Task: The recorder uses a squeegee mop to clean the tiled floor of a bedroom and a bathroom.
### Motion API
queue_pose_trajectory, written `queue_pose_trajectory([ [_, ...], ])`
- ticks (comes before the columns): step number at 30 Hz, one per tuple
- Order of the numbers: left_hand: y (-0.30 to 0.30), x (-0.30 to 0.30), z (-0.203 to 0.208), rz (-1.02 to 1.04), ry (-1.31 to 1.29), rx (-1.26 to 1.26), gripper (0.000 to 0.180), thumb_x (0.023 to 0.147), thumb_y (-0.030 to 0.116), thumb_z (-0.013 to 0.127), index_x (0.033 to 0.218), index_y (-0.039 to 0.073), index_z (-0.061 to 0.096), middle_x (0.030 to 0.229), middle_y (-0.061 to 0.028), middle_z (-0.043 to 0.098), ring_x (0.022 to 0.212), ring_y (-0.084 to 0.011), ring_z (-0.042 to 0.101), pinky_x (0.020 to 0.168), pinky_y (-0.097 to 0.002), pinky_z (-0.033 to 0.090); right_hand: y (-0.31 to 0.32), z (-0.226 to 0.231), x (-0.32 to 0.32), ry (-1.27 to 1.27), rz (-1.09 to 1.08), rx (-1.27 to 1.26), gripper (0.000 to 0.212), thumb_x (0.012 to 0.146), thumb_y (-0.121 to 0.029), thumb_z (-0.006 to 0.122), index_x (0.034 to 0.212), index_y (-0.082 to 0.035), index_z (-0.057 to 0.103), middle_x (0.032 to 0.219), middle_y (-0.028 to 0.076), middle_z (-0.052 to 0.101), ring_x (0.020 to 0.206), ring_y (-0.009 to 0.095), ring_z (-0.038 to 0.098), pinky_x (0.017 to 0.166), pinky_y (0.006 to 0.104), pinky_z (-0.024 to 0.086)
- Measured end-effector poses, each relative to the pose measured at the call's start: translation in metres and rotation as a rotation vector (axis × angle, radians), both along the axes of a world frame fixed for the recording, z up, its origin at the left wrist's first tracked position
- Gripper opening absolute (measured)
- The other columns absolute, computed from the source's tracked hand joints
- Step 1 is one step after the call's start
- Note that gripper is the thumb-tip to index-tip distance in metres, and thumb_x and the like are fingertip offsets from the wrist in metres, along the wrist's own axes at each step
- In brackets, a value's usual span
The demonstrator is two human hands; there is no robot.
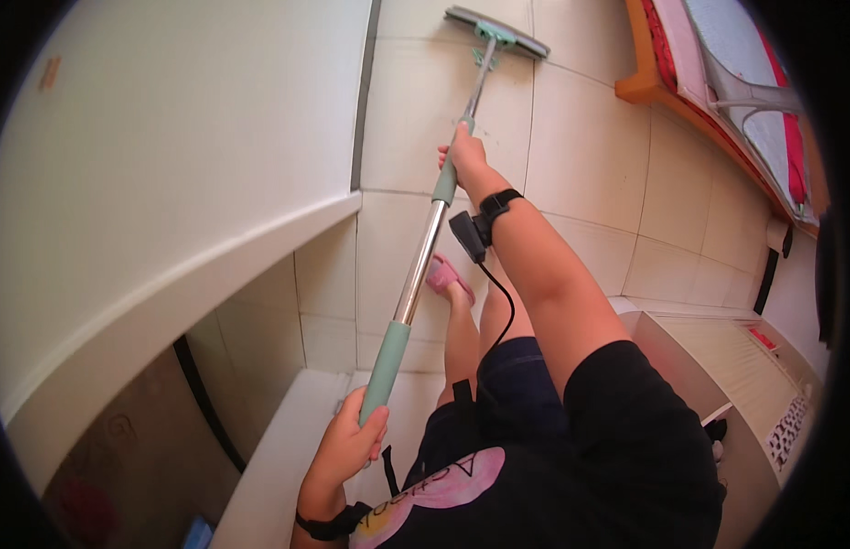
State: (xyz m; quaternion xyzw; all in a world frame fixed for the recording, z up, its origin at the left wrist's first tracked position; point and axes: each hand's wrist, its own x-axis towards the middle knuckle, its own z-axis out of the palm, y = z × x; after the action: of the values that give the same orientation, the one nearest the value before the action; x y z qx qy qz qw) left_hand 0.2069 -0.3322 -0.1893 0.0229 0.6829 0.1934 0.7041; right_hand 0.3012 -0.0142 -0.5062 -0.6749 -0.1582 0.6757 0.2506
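A long mop (419, 265) with a shiny metal pole and pale green grips slants from the lower left up to the top of the view. Its wide, flat grey head (526, 42) with a green bracket rests on the tiles at the far end. My left hand (345, 441) is wrapped round the green grip at the near end of the pole. Farther up, my right hand (463, 157) is closed round the second green grip, with the arm stretched forward. The underside of the mop head is hidden.
Pale floor tiles (585, 146) surround the mop. A white panel (187, 110) stands close on the left. At the upper right is a wooden bed-like frame (637, 88) with coloured bedding. Behind my right arm stands a pale open cabinet (686, 352). My foot in a pink slipper (451, 277) is beside the pole.
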Motion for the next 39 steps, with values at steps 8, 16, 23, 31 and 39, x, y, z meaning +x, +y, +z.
queue_pose_trajectory([
  [8, -0.248, -0.009, 0.021, 0.023, -0.218, -0.316, 0.031, 0.091, 0.038, 0.045, 0.081, 0.009, 0.047, 0.058, -0.0016, 0.048, 0.047, -0.0113, 0.046, 0.042, -0.0244, 0.035, -0.238, 0.001, -0.020, 0.263, 0.853, -0.166, 0.033, 0.091, -0.036, 0.045, 0.089, -0.003, 0.049, 0.078, 0.014, 0.063, 0.064, 0.025, 0.064, 0.053, 0.0386, 0.052],
  [16, -0.339, 0.051, 0.229, -0.130, 0.042, -0.891, 0.025, 0.088, 0.031, 0.049, 0.085, 0.006, 0.053, 0.061, -0.0018, 0.050, 0.048, -0.0122, 0.046, 0.044, -0.0253, 0.037, -0.443, 0.117, 0.056, 0.346, 1.231, -1.220, 0.037, 0.085, -0.033, 0.056, 0.103, -0.001, 0.054, 0.106, 0.017, 0.054, 0.090, 0.030, 0.059, 0.068, 0.0389, 0.052],
  [23, -0.347, 0.063, 0.238, -0.271, 0.237, -0.918, 0.022, 0.086, 0.025, 0.052, 0.088, 0.004, 0.059, 0.064, -0.0020, 0.052, 0.049, -0.0130, 0.047, 0.046, -0.0260, 0.039, -0.402, 0.113, 0.053, 0.484, 1.025, -1.091, 0.022, 0.075, -0.021, 0.067, 0.083, -0.002, 0.059, 0.069, 0.009, 0.059, 0.058, 0.020, 0.061, 0.055, 0.0310, 0.054],
  [31, -0.236, -0.004, 0.049, -0.045, 0.061, -0.554, 0.019, 0.084, 0.021, 0.055, 0.080, 0.002, 0.055, 0.056, -0.0041, 0.051, 0.042, -0.0119, 0.045, 0.041, -0.0261, 0.036, -0.216, 0.029, 0.046, 0.197, 0.750, -0.405, 0.029, 0.075, -0.027, 0.062, 0.090, -0.004, 0.052, 0.075, 0.008, 0.055, 0.058, 0.016, 0.054, 0.052, 0.0254, 0.047],
  [39, -0.061, 0.005, 0.004, -0.256, 0.143, -0.163, 0.015, 0.083, 0.016, 0.057, 0.084, 0.002, 0.054, 0.058, -0.0026, 0.051, 0.045, -0.0103, 0.046, 0.042, -0.0256, 0.037, -0.062, -0.012, 0.070, -0.117, 0.419, -0.202, 0.025, 0.080, -0.030, 0.055, 0.086, -0.006, 0.055, 0.071, 0.006, 0.058, 0.065, 0.020, 0.058, 0.061, 0.0332, 0.049],
])
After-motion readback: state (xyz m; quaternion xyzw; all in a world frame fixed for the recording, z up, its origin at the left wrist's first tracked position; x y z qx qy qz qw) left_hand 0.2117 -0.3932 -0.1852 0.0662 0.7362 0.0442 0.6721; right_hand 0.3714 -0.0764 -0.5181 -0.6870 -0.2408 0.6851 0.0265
